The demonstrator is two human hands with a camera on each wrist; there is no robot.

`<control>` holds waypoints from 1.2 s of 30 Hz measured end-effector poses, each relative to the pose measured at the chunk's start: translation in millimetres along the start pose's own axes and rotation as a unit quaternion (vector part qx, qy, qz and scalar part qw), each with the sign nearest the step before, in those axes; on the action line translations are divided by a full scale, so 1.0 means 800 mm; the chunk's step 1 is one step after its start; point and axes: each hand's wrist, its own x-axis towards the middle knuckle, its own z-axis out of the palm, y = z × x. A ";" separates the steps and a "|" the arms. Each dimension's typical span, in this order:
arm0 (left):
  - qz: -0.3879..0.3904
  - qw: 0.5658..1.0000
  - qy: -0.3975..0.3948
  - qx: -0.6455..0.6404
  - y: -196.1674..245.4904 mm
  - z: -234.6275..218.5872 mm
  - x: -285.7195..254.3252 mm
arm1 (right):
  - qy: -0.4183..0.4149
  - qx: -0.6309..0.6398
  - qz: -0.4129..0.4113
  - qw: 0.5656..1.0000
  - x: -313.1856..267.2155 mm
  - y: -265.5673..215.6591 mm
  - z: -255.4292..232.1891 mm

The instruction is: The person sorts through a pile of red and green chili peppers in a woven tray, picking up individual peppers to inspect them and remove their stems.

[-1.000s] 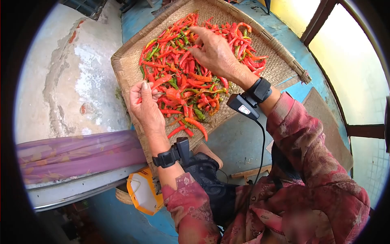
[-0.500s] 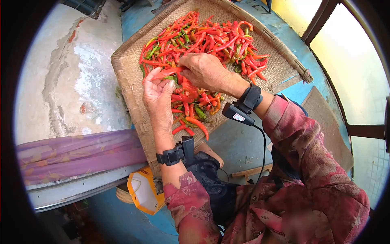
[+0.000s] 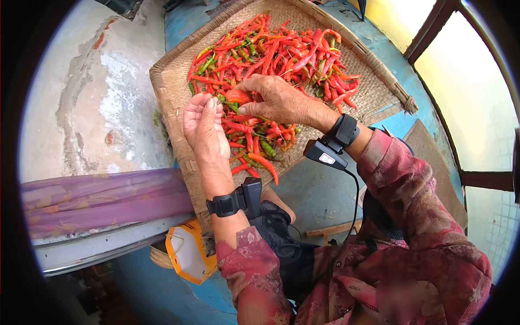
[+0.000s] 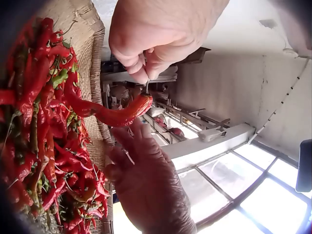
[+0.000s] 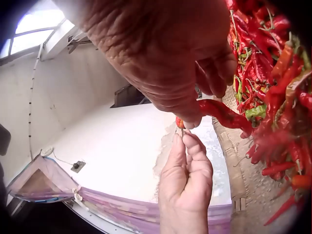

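Note:
Thumb and fingertips of my left hand (image 3: 206, 130) (image 4: 163, 36) (image 5: 185, 195) pinch the thin stem of a red pepper (image 4: 119, 116) (image 5: 224, 115). It hangs curved beside the heap in the left wrist view. My right hand (image 3: 290, 103) (image 4: 153, 187) (image 5: 151, 53) is close by, its thumb and index finger spread apart around the pepper; whether they touch it is unclear. Under both hands lies a heap of red, orange and green peppers (image 3: 271, 51) on a woven tray (image 3: 374, 67).
A cracked wall (image 3: 116, 103) and a purple cloth (image 3: 108, 203) along a ledge are at the left. Below the tray stands a yellow-edged box (image 3: 189, 257). Framed windows (image 3: 455, 76) are at the right; a wooden piece (image 3: 333, 228) lies on the floor.
My right hand came down and left from over the heap to beside my left hand, then its thumb and index finger parted. My left hand rose slightly and now pinches a stem.

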 end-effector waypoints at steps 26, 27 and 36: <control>0.181 0.655 -0.203 0.705 -0.037 -0.036 0.001 | 0.127 -0.097 0.128 0.979 0.017 0.028 -0.058; 0.196 0.686 -0.186 0.675 -0.036 -0.035 0.003 | 0.055 -0.075 0.141 0.986 0.016 0.027 -0.056; 0.091 0.839 -0.118 0.523 -0.003 0.009 -0.017 | -0.076 -0.141 0.049 0.986 -0.006 0.000 -0.008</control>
